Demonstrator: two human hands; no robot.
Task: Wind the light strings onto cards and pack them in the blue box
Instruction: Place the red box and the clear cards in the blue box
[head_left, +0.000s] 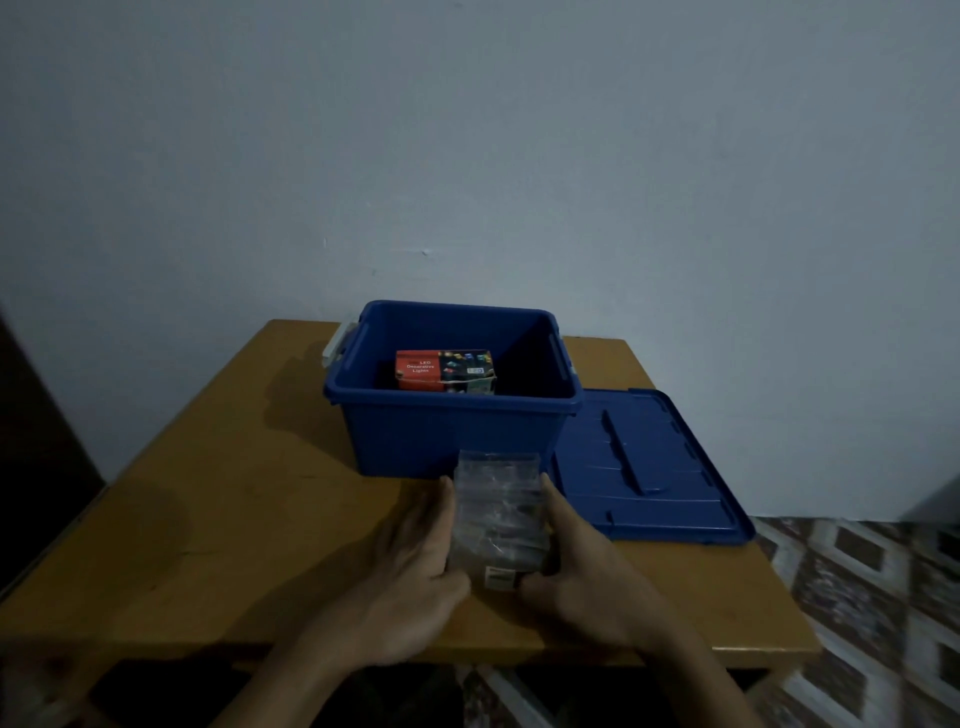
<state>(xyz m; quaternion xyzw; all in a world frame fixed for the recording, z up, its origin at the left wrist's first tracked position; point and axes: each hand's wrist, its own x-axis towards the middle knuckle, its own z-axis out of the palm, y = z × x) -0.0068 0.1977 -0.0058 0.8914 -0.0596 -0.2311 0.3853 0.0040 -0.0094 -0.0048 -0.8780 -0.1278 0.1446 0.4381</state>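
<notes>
An open blue box (415, 441) stands at the back middle of the wooden table (208, 519). Inside it lies a red and black carton (445, 370) labelled LED Decorative Lights. In front of the box I hold a pale card wound with a clear light string (500, 519) between both hands, just above the table. My left hand (415, 566) grips its left edge, thumb at the near corner. My right hand (582, 571) grips its right edge the same way. The far end of the card overlaps the box's front wall.
The blue lid (649, 467) lies flat to the right of the box, reaching the table's right edge. A plain wall rises behind the table. Patterned floor tiles (872, 597) show at the right, and a dark shape (36, 441) stands at the left.
</notes>
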